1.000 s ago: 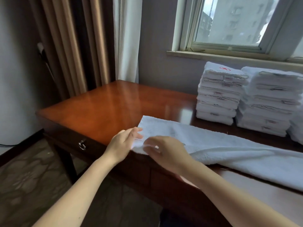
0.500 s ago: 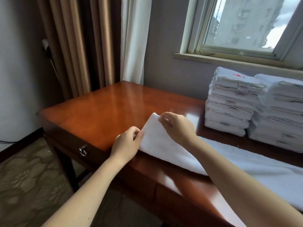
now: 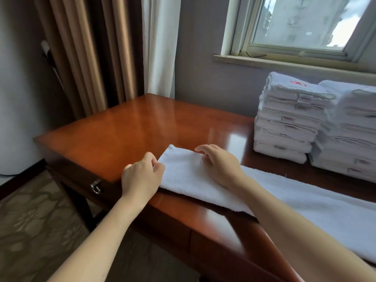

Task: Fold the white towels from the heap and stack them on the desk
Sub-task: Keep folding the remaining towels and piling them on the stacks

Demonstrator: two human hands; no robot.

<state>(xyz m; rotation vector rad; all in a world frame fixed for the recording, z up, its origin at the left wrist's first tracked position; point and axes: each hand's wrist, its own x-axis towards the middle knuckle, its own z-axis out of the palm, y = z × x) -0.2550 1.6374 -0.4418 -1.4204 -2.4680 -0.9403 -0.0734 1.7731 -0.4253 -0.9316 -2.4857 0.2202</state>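
A long white towel (image 3: 183, 176), folded into a narrow strip, lies along the front of the polished wooden desk (image 3: 126, 129) and runs off to the lower right. My left hand (image 3: 142, 178) sits at the towel's near left corner with fingers curled against its edge. My right hand (image 3: 219, 161) hovers over the strip near its far left corner, fingers relaxed and spread, holding nothing. Two stacks of folded white towels (image 3: 289, 119) stand at the back right of the desk under the window.
Brown and white curtains (image 3: 105, 47) hang behind the desk's left corner. A window sill (image 3: 284, 62) runs above the stacks. A drawer handle (image 3: 95, 187) shows on the desk front. Patterned carpet (image 3: 40, 231) lies at the lower left.
The towel's left end now lies flat on the desk. My right hand has let go of the far corner and lifted off it. My left hand stays at the near corner.
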